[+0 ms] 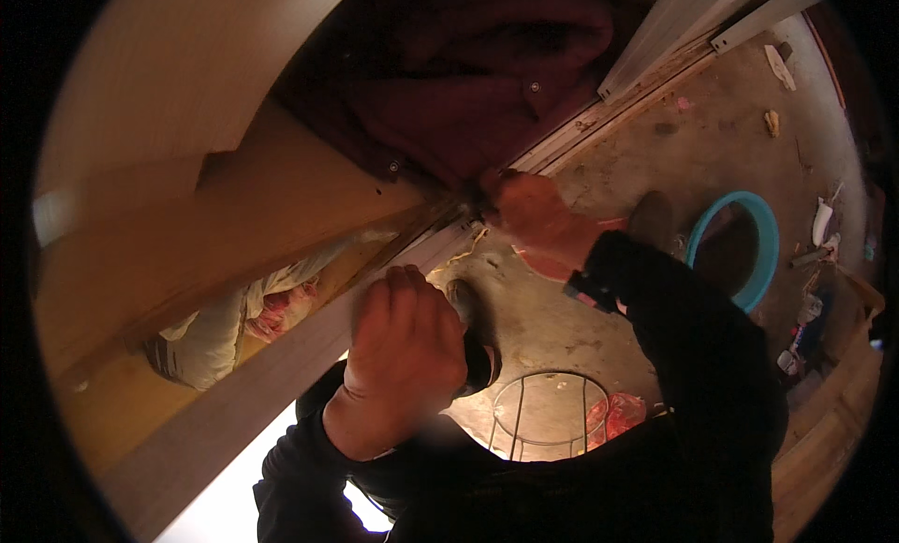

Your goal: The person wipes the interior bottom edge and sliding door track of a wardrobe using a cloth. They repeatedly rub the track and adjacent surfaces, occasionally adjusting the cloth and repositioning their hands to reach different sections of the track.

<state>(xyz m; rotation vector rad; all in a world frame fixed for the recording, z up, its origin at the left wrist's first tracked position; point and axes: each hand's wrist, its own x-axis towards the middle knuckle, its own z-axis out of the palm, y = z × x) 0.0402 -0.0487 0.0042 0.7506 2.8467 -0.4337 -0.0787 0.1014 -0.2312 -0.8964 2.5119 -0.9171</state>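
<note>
My left hand [407, 360] is curled over the edge of a pale wooden board [281, 371], its knuckles up and its fingers close together. My right hand [530, 206] reaches to the cabinet's lower corner, where the board meets a grooved sliding-door track [572, 132]. Its fingertips are blurred and in shadow, so whether they pinch something there is hidden. Just beyond them lies a folded dark maroon cloth [449, 115] with metal snaps, inside the cabinet. A wooden shelf panel [281, 192] slopes away to the left.
Beneath the shelf is a stuffed pale bag [204, 339] beside red-and-white cloth [281, 311]. On the concrete floor [562, 332] are a turquoise round tub [769, 251], a wire-framed stool [516, 416] and a red plastic bag [621, 416]. Litter lies along the right side.
</note>
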